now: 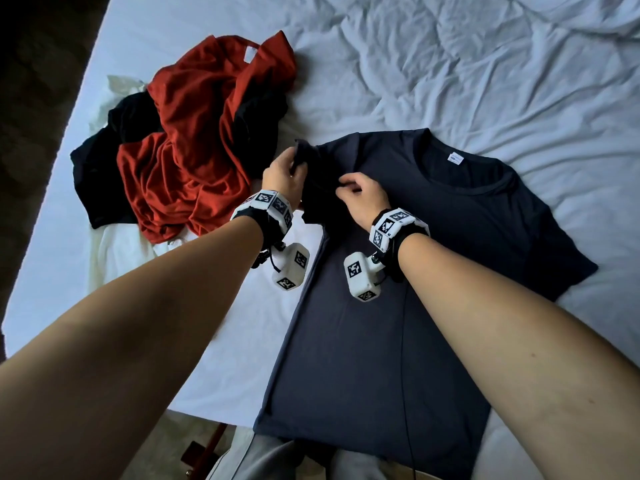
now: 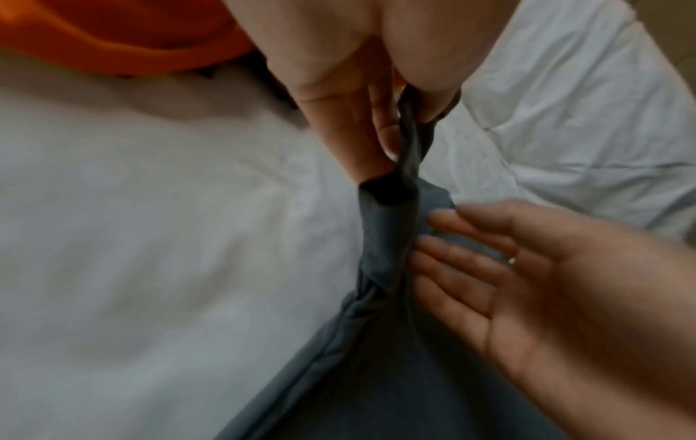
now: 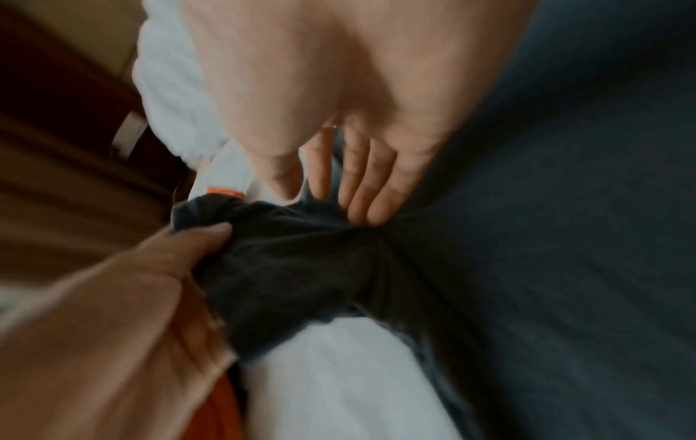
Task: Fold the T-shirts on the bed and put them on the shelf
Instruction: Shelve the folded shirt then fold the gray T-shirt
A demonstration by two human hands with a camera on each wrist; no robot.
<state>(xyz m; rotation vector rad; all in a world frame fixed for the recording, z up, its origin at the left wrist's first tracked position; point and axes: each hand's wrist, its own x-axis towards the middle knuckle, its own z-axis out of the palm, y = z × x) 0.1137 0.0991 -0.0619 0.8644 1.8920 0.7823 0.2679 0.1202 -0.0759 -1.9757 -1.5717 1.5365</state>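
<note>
A navy T-shirt [image 1: 398,323] lies face up on the white bed [image 1: 485,81], collar away from me and hem at the near edge. My left hand [image 1: 296,164] pinches its left sleeve [image 2: 384,238] and holds it lifted off the sheet, bunched between thumb and fingers [image 2: 376,134]. My right hand [image 1: 346,185] rests on the shirt at the left shoulder. Its fingers [image 3: 361,190] are straight and press the fabric next to the raised sleeve. The shirt's right sleeve lies flat. No shelf is in view.
A pile of loose T-shirts lies to the left: a red one [image 1: 207,133] on top, a black one [image 1: 100,174] and a white one [image 1: 114,251] under it. The bed's left edge meets dark floor [image 1: 27,133]. A crumpled white duvet [image 1: 519,46] covers the far right.
</note>
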